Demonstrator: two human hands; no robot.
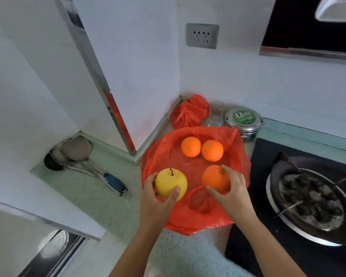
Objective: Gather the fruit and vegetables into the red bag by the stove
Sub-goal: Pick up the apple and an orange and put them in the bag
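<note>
I am holding a fruit in each hand over the near half of the bag (154, 154), which is lying spread wide on the counter (118, 212) just beside the stove (268, 152) so that things can go in from above without anyone propping the mouth. My left hand (158, 198) is cupping the apple (170, 182) from below and behind, thumb pressing its front, stem pointing up. My right hand (231, 190) is gripping the orange (215, 177), fingers curling round its right side and thumb under its near edge. I am keeping the two apart, I judge, so each lands in its own patch of plastic and neither knocks the other. Whether they are already touching the plastic I cannot tell. Two more oranges (191, 146) (212, 150) are sitting almost touching at the far side of the bag, leaving the near side open for this pair. The next move, I think, is simply to loosen both grips low, since round fruit is apt to roll towards the rim. Behind, a crumpled spare bag (190, 110) and a tin (243, 120) are standing against the wall, out of the way.
</note>
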